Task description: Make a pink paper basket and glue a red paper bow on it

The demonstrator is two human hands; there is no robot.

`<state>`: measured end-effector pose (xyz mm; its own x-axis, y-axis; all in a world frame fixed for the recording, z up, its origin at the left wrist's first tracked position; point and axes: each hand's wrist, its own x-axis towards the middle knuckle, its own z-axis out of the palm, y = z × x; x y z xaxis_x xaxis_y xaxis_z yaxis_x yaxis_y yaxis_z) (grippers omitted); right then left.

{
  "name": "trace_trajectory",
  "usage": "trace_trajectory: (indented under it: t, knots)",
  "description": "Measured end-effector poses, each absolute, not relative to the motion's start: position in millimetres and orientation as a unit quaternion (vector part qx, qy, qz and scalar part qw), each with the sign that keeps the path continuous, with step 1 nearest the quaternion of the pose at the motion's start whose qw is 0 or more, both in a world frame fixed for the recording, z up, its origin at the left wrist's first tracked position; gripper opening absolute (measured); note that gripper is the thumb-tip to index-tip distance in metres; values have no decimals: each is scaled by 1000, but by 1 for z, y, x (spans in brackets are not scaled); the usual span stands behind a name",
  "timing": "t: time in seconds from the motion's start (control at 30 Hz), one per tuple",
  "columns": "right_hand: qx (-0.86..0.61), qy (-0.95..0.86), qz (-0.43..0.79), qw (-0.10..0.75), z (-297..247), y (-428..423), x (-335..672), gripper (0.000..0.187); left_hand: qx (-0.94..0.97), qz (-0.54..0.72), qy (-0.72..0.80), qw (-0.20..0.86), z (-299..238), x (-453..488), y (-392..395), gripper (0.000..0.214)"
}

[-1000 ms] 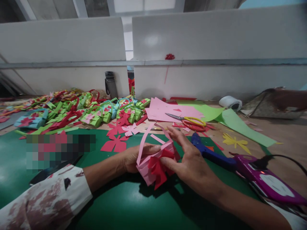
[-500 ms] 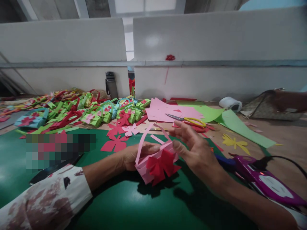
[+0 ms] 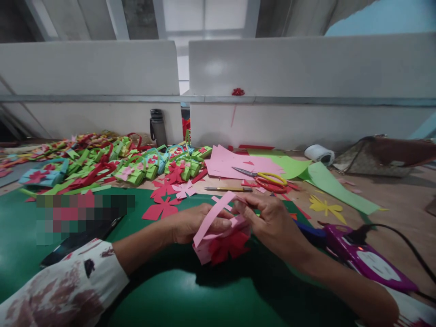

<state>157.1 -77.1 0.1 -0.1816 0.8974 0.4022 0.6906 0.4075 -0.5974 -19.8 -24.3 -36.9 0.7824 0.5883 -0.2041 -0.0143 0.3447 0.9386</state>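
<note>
A small pink paper basket [image 3: 204, 253] with a red paper flower [image 3: 230, 247] on its front is held above the green mat [image 3: 150, 290]. My left hand [image 3: 195, 223] grips its left and back side, the thumb over the rim. At the upper right, my right hand [image 3: 267, 215] pinches the pink strip handle [image 3: 213, 215], which arches over the basket. Behind my hands lie red paper flowers [image 3: 161, 208] and a pale pink flower [image 3: 184, 189]. The basket's back and the fingertips behind it are hidden.
Several finished paper baskets [image 3: 136, 170] are heaped at the back left. Scissors [image 3: 262, 176] rest on pink sheets [image 3: 235, 163]. A purple glue gun [image 3: 369, 261] with a cord lies at right, near a yellow paper cutout [image 3: 326, 206]. A bottle [image 3: 157, 127] stands behind.
My right hand has gone from loosely spread beside the basket to pinching the handle. The handle now bends over in an arch, and the basket has tipped slightly.
</note>
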Motion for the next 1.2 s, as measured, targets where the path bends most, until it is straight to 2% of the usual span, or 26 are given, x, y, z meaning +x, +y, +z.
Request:
trace_trajectory:
  t: [0.13, 0.27, 0.4, 0.5, 0.8, 1.0, 1.2]
  knots:
    - [-548, -750, 93, 359, 3, -72, 157, 28, 562, 226, 298, 738, -27, -25, -14, 44]
    - [-561, -740, 95, 358, 5, -67, 156, 26, 588, 286, 240, 717, -10, -29, -11, 49]
    - [-565, -734, 115, 359, 5, -65, 155, 24, 575, 282, 230, 733, -4, -25, -16, 34]
    - [-561, -728, 145, 368, 5, -63, 155, 22, 547, 305, 232, 744, -3, -22, -15, 28]
    - [-541, -681, 332, 365, 16, -53, 168, 13, 499, 312, 214, 780, 14, -8, 8, 31]
    - [-590, -628, 366, 352, 32, -49, 184, 6, 507, 306, 226, 773, 23, 12, 20, 28]
    - [-635, -599, 358, 333, 58, -38, 201, 23, 547, 358, 245, 716, 31, 40, 36, 31]
